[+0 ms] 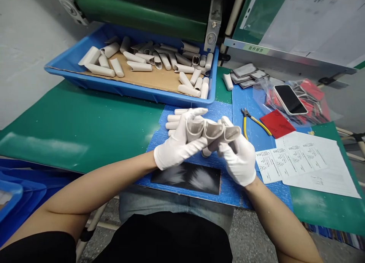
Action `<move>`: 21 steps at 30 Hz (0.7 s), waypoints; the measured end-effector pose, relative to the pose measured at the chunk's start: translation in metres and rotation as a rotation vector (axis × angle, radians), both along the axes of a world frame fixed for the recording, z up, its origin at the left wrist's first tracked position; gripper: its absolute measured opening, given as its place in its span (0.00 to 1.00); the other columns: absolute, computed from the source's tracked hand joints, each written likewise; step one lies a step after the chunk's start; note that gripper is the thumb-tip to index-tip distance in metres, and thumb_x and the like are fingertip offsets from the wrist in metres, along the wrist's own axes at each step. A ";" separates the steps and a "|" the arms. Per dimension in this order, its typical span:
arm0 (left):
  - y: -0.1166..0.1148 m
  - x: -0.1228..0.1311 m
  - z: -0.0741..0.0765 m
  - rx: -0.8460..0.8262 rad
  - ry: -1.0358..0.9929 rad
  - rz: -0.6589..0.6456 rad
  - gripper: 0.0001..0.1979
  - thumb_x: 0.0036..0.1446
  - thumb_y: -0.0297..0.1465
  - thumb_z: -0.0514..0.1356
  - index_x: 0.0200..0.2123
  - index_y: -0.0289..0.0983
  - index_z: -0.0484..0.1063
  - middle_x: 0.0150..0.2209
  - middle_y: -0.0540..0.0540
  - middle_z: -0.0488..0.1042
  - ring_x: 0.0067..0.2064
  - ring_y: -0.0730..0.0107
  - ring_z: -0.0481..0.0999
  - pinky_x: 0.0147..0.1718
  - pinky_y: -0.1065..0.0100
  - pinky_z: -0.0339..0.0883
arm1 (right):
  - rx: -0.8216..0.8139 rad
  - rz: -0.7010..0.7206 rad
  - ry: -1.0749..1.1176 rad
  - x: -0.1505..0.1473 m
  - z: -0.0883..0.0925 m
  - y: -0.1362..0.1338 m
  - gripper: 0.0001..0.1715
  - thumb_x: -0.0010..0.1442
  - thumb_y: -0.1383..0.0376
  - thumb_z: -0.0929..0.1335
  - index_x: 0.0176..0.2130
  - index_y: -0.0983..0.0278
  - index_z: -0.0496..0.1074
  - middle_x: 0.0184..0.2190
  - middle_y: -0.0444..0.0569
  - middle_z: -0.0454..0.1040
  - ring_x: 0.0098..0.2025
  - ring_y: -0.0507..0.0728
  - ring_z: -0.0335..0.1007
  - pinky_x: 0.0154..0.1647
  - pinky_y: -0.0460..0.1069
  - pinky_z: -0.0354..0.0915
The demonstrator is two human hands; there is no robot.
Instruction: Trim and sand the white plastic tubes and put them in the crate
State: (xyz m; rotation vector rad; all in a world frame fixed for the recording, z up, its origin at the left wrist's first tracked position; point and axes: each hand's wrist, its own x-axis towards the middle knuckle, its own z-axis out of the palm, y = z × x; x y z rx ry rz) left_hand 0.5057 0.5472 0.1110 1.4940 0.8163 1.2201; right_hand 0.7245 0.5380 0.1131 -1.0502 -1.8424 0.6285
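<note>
Both my hands wear white gloves and hold a row of three off-white hollow plastic shells (pixel 213 130) side by side above the bench, their open ends facing me. My left hand (pixel 179 141) is closed around the left end of the row, thumb in front. Around the right end my right hand (pixel 239 154) is closed, its fingers partly behind the shells. Under and behind my left hand lie several more shells (pixel 173 118) on the blue mat, partly hidden. A black sanding sheet (pixel 186 178) with white dust patches lies below my hands.
A blue tray (pixel 114 88) with many loose shells stands at the back, under a green roller (pixel 142 13). To the right are yellow-handled cutters (pixel 256 123), a red square (pixel 277 123), a phone (pixel 290 99) on a plastic bag, grey pads (pixel 244 70) and printed papers (pixel 322 171).
</note>
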 end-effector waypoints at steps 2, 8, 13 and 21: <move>0.003 -0.002 -0.002 -0.084 0.010 -0.038 0.32 0.68 0.48 0.64 0.69 0.43 0.64 0.66 0.42 0.72 0.70 0.51 0.70 0.73 0.49 0.64 | -0.337 0.078 0.140 -0.001 0.000 0.002 0.32 0.74 0.46 0.68 0.67 0.60 0.71 0.28 0.42 0.80 0.22 0.55 0.75 0.24 0.50 0.76; 0.010 -0.001 -0.006 -0.436 -0.164 -0.258 0.27 0.73 0.48 0.53 0.69 0.46 0.66 0.69 0.46 0.70 0.74 0.51 0.65 0.73 0.44 0.64 | -0.820 0.167 0.370 -0.003 0.011 0.010 0.31 0.68 0.38 0.70 0.54 0.59 0.72 0.18 0.37 0.73 0.13 0.56 0.67 0.11 0.49 0.62; 0.009 0.000 0.001 -0.562 -0.150 -0.371 0.28 0.74 0.48 0.50 0.71 0.45 0.62 0.66 0.41 0.74 0.70 0.45 0.72 0.69 0.35 0.66 | -0.932 0.163 0.310 -0.001 0.019 0.012 0.29 0.66 0.35 0.70 0.39 0.57 0.70 0.17 0.41 0.73 0.15 0.57 0.69 0.15 0.50 0.65; 0.020 -0.001 0.001 0.040 0.293 -0.031 0.24 0.69 0.49 0.63 0.58 0.38 0.75 0.58 0.39 0.78 0.65 0.51 0.76 0.73 0.43 0.62 | -0.441 0.043 0.075 0.004 0.008 0.014 0.33 0.70 0.46 0.70 0.66 0.57 0.70 0.44 0.51 0.83 0.39 0.60 0.82 0.38 0.54 0.80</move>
